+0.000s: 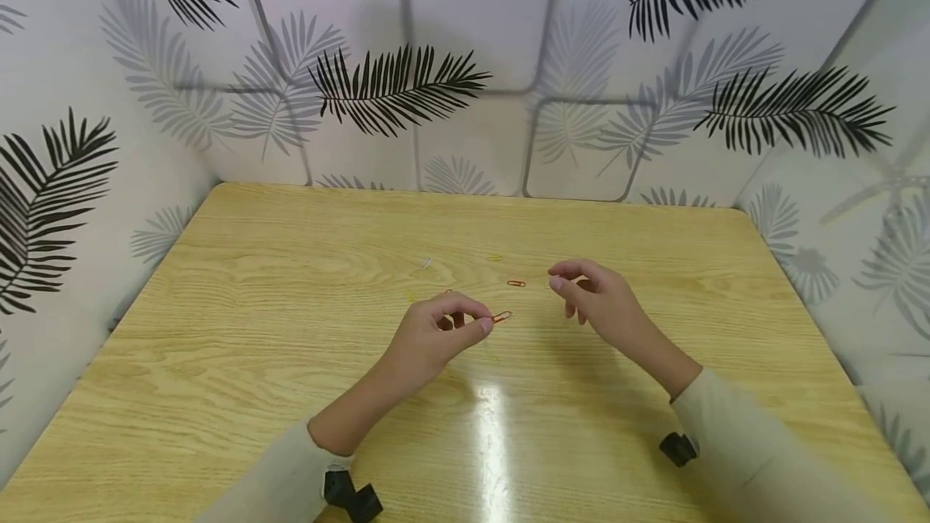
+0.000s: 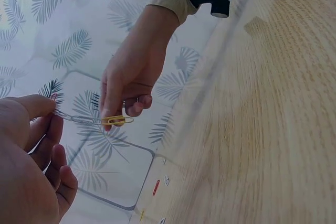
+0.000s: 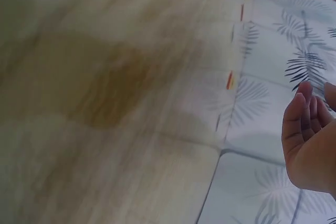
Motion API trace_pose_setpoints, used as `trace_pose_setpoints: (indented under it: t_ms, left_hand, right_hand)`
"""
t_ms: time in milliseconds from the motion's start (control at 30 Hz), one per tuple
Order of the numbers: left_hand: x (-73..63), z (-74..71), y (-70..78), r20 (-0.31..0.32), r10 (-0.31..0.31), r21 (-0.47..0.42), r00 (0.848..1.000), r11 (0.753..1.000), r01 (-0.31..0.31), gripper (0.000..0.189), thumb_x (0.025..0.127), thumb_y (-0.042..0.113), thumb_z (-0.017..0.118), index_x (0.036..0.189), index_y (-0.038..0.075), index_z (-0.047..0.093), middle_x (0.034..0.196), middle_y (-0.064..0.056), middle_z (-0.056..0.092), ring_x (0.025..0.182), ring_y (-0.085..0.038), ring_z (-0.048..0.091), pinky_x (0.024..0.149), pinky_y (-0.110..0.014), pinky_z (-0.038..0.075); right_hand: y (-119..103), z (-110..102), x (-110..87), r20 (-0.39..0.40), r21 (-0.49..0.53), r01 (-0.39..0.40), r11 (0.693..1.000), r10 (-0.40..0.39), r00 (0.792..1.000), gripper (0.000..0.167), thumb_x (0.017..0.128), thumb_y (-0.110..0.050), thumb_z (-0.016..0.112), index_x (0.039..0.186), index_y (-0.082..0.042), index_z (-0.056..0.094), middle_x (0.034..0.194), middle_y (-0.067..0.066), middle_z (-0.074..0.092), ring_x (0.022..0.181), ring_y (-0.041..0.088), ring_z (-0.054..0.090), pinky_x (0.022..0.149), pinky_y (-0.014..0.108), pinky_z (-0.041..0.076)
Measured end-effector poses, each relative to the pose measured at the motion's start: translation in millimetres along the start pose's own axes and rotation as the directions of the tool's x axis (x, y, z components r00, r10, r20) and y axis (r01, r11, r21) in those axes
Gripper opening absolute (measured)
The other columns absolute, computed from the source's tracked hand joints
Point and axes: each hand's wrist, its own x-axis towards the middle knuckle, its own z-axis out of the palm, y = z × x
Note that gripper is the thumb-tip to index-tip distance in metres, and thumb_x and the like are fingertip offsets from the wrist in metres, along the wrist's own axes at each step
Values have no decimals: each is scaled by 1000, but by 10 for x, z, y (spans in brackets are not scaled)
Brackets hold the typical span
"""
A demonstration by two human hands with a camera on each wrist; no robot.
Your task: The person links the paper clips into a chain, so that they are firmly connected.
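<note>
In the head view my left hand (image 1: 439,331) pinches a red paper clip (image 1: 502,317) between thumb and index finger above the table. The left wrist view shows silver paper clips (image 2: 79,118) linked to it in a chain, which ends in a yellow paper clip (image 2: 116,120). There the yellow clip overlaps the fingertips of my right hand (image 2: 135,69). From the head, that hand (image 1: 606,305) hovers to the right, apart from the left, its fingers loosely bent with no clip visible in them. Close to its fingertips on the table is a silver clip (image 1: 550,286).
On the wood-grain table (image 1: 291,394) lie a red paper clip (image 1: 516,283), a yellow one (image 1: 496,257) and a silver one (image 1: 425,263). Another red clip (image 1: 448,291) shows partly behind my left hand. A leaf-patterned wall covering (image 1: 472,135) borders the table's back and sides.
</note>
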Motion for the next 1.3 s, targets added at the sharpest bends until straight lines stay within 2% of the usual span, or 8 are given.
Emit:
trace_pose_setpoints:
  t_ms: [233,433,600,833,1033,1200,1300]
  left_hand:
    - [6,-12,-22,5,7,-3,1000,1000,-7,9,95,24,72,100,18,76,89,1,63,79,-21,49,69,-28,41]
    - [12,-19,-32,7,20,-1,1000,1000,-20,15,95,24,71,103,11,75,89,1,63,78,-21,49,70,-28,41]
    - [12,-24,-41,13,20,-9,1000,1000,-20,9,95,24,71,100,18,75,89,1,64,77,-21,48,69,-28,41]
    - [13,-30,-19,19,12,-10,1000,1000,-12,7,95,27,71,100,23,75,89,0,62,77,-21,48,69,-28,40]
    - [16,-48,-3,23,6,-3,1000,1000,-5,8,95,27,71,101,24,75,90,-2,63,78,-21,48,68,-28,40]
    - [20,-50,1,24,-1,1,1000,1000,1,7,95,28,71,100,24,75,89,-2,63,76,-20,48,67,-28,40]
    - [21,-51,-3,25,-5,-2,1000,1000,5,7,95,27,71,99,24,75,88,-3,62,75,-19,47,66,-27,40]
  right_hand:
    - [351,-143,301,27,-128,-54,990,58,998,39,103,-30,59,131,-3,61,115,14,61,75,26,61,62,32,52]
    - [492,-176,464,76,-239,-45,970,65,995,32,102,-23,62,128,-6,65,113,13,64,70,23,60,65,34,53]
    - [559,-168,566,122,-311,-20,950,61,991,30,101,-24,64,126,-10,68,112,12,64,74,20,60,67,34,53]
    - [566,-156,645,168,-428,39,903,37,985,24,99,-24,66,118,-11,71,108,8,66,97,23,61,85,43,49]
    - [530,-123,675,186,-489,57,870,41,982,12,98,-20,67,103,-10,72,103,7,68,90,21,60,82,42,49]
    - [517,-120,659,195,-485,33,874,71,978,12,99,-22,65,101,-11,69,100,6,69,85,19,59,78,37,48]
    - [526,-139,631,192,-421,1,907,89,977,14,100,-25,65,103,-11,68,98,5,68,81,18,59,73,35,50]
